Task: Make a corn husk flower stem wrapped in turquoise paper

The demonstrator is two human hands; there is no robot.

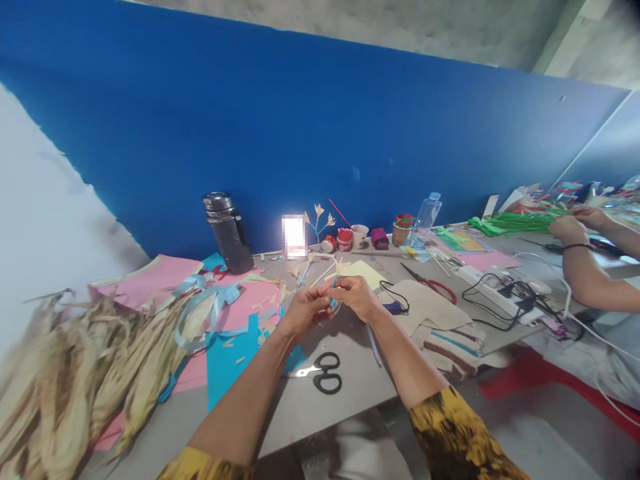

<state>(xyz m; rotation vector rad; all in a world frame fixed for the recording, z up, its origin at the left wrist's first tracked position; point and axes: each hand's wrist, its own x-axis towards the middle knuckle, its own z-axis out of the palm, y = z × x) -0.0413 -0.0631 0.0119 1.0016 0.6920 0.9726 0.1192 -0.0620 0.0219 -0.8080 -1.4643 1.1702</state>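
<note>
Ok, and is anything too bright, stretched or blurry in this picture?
Head view: a white patch glares blank, with blocky edges; head view: the dry husks at the left edge look stretched and soft; head view: the fingers around the blue strip look small, with little fine detail.

A narrow, bright-blue strip (333, 284), its material too small to tell, is pinched between the fingertips of the left hand (309, 311) and the right hand (358, 297). It stands roughly upright, raised above the grey surface (357, 393), mostly covered by the fingers; only a short length shows, and its ends are hidden.
</note>
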